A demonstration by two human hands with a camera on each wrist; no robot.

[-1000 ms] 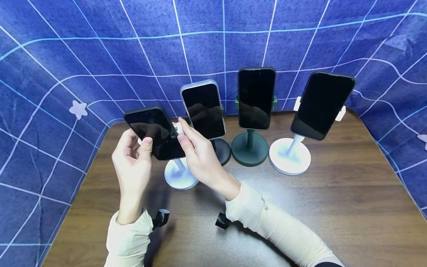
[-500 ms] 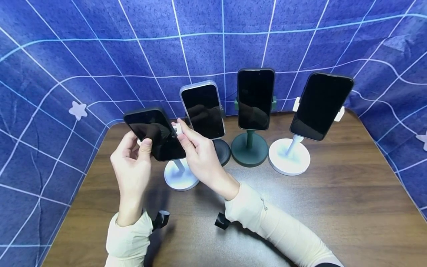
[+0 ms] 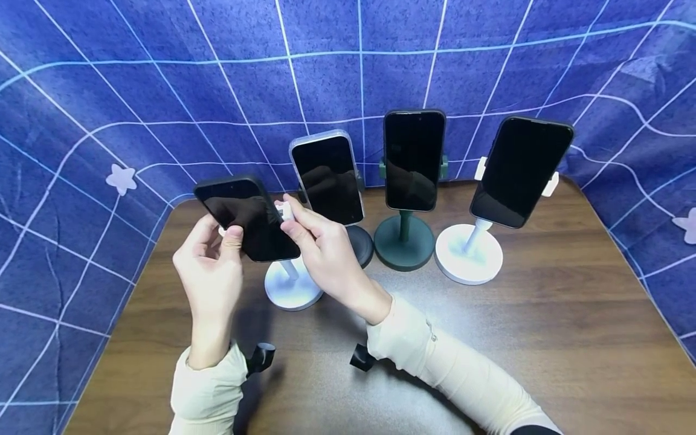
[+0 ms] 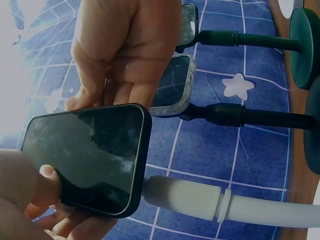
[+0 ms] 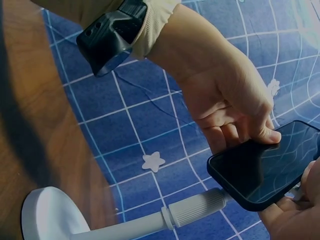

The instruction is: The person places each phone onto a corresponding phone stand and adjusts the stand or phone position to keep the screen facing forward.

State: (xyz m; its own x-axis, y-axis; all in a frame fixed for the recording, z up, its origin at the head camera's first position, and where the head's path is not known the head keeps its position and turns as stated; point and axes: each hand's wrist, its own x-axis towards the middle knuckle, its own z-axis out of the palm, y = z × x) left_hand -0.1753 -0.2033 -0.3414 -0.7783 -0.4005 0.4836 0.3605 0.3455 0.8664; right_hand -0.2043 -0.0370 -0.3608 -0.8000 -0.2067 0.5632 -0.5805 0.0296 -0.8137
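Note:
A black phone point(image 3: 247, 214) sits tilted at the top of a white phone stand point(image 3: 293, 293). My left hand point(image 3: 212, 272) grips the phone's left side, thumb on the screen edge and fingers behind. A bit of white clamp shows beside that thumb. On the other side, my right hand point(image 3: 331, 251) pinches the stand's white clamp arm point(image 3: 285, 211) between thumb and index finger. In the left wrist view, the ribbed white neck point(image 4: 185, 197) of the stand rises to the phone point(image 4: 90, 160). The back of the phone and most of the clamp are hidden.
To the right stand more phones on holders: a clear-cased phone point(image 3: 328, 178) on a black stand point(image 3: 360, 244), one on a green stand point(image 3: 404, 241), and one on a white stand point(image 3: 469, 254). Behind the wooden table point(image 3: 544, 320) hangs a blue gridded cloth point(image 3: 244, 90).
The head view drifts slightly left across the scene. Both hands keep their hold on the phone and the clamp, with only a very small shift left.

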